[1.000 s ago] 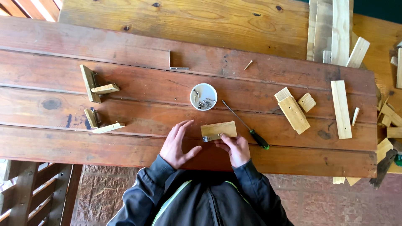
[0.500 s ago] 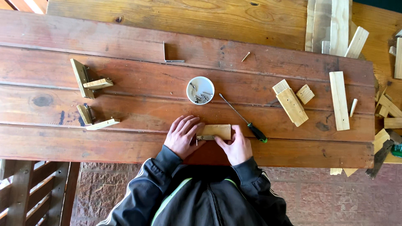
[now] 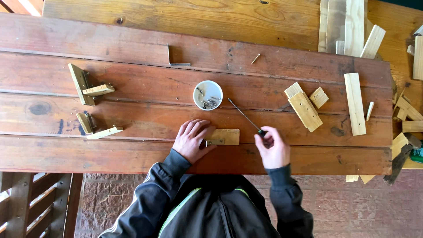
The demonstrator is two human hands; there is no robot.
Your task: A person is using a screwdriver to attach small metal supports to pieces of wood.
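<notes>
The right hand (image 3: 273, 150) hides the thin screwdriver's (image 3: 243, 115) handle; the small metal pieces inside the round white cup (image 3: 208, 94) are too small to identify.

No packages, labels, signs or screens can be made out anywhere in the view. Nothing printed or wrapped is seen on the wooden table (image 3: 132, 48), and no display is shown beside it.

Reddish-brown planks are seen on the worktop (image 3: 132, 48) — a pale yellow wood block (image 3: 227, 135), a white bowl (image 3: 208, 94), a black-handled screwdriver (image 3: 246, 117).
</notes>
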